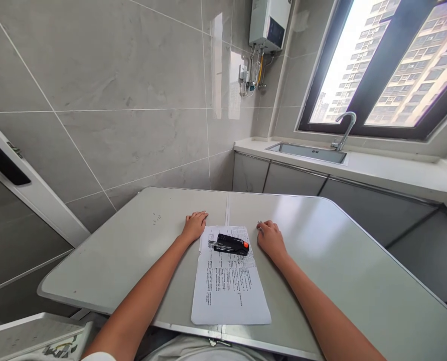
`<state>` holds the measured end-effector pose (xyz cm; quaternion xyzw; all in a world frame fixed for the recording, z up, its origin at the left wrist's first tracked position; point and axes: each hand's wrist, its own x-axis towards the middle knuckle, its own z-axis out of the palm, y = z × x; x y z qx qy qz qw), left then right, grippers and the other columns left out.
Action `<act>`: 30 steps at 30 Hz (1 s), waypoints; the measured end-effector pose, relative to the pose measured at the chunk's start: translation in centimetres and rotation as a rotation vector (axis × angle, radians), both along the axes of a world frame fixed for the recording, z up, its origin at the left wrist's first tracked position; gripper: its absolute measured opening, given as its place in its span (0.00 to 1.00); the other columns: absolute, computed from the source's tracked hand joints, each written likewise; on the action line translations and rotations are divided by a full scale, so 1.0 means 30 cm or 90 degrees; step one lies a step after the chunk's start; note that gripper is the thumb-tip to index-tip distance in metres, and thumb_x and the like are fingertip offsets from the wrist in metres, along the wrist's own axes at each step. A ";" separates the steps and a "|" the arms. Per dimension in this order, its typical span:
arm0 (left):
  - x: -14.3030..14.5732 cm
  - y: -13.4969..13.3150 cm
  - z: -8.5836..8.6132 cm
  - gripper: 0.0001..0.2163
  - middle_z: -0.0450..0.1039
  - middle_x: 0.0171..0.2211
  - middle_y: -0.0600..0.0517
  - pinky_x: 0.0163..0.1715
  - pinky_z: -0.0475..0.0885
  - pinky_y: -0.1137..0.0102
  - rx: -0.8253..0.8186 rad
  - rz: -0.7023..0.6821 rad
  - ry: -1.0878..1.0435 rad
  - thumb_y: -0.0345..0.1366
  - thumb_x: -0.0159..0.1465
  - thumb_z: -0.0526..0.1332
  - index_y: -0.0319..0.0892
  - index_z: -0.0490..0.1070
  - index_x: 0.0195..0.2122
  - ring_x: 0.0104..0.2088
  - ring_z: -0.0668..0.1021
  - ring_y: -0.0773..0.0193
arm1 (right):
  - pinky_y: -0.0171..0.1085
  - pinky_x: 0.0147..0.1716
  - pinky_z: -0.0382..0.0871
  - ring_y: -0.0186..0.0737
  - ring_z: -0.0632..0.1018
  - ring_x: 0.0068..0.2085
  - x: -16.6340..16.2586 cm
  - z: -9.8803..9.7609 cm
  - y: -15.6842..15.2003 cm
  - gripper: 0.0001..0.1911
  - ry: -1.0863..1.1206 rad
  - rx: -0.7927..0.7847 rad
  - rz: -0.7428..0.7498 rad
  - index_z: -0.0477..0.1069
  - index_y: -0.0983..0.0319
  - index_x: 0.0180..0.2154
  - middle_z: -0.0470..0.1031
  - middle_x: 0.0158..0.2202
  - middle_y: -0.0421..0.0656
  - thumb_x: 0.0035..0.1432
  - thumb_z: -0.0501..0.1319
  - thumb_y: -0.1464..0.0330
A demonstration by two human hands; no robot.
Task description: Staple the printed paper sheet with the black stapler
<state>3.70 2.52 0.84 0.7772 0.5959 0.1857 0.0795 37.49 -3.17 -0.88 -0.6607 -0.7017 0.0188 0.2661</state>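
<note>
One stapler (pixel 233 244), unheld, on paper (pixel 231 306); left hand (pixel 195 226) flattish alongside; right hand (pixel 271 237) curled, contents unclear. Apparently between steps; lifting would want a grip.

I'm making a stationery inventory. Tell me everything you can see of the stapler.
The stapler is mostly black, apparently plastic, with a red-orange patch at its right end and a narrow silvery metal part jutting out at the left. It lies roughly crosswise on the far half of the printed paper, slightly askew. Whether it is loaded cannot be told. Neither the left hand nor the right hand touches it.
</note>
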 end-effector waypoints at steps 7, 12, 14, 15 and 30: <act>-0.045 -0.088 0.010 0.10 0.81 0.49 0.47 0.56 0.67 0.58 0.034 0.013 -0.110 0.32 0.67 0.58 0.46 0.77 0.45 0.54 0.78 0.53 | 0.51 0.50 0.71 0.57 0.74 0.54 0.015 -0.040 0.032 0.23 0.005 0.023 -0.019 0.79 0.60 0.54 0.75 0.56 0.54 0.62 0.54 0.73; -0.062 -0.164 0.025 0.04 0.77 0.32 0.52 0.41 0.70 0.65 0.041 0.109 -0.279 0.36 0.64 0.61 0.45 0.69 0.31 0.36 0.78 0.59 | 0.53 0.50 0.71 0.58 0.72 0.55 0.015 -0.048 0.042 0.24 0.014 0.022 -0.004 0.79 0.58 0.55 0.76 0.59 0.51 0.61 0.54 0.73; -0.056 -0.183 0.030 0.04 0.76 0.33 0.53 0.40 0.69 0.67 0.046 0.088 -0.339 0.38 0.65 0.61 0.45 0.69 0.33 0.37 0.78 0.60 | 0.53 0.51 0.70 0.58 0.71 0.56 0.018 -0.045 0.047 0.24 0.021 0.012 -0.006 0.78 0.59 0.56 0.75 0.61 0.50 0.61 0.54 0.73; -0.053 -0.189 0.034 0.04 0.77 0.34 0.53 0.40 0.69 0.67 0.047 0.069 -0.360 0.38 0.65 0.61 0.45 0.69 0.36 0.37 0.78 0.61 | 0.53 0.52 0.70 0.58 0.71 0.56 0.020 -0.042 0.051 0.24 0.026 0.003 -0.007 0.78 0.59 0.56 0.75 0.62 0.50 0.61 0.55 0.73; -0.036 -0.260 0.115 0.13 0.80 0.40 0.46 0.45 0.70 0.64 -0.134 -0.268 -0.415 0.47 0.59 0.73 0.45 0.85 0.39 0.42 0.77 0.57 | 0.47 0.48 0.75 0.47 0.79 0.47 -0.159 0.102 -0.112 0.17 0.272 0.004 0.417 0.76 0.57 0.53 0.80 0.50 0.48 0.71 0.57 0.56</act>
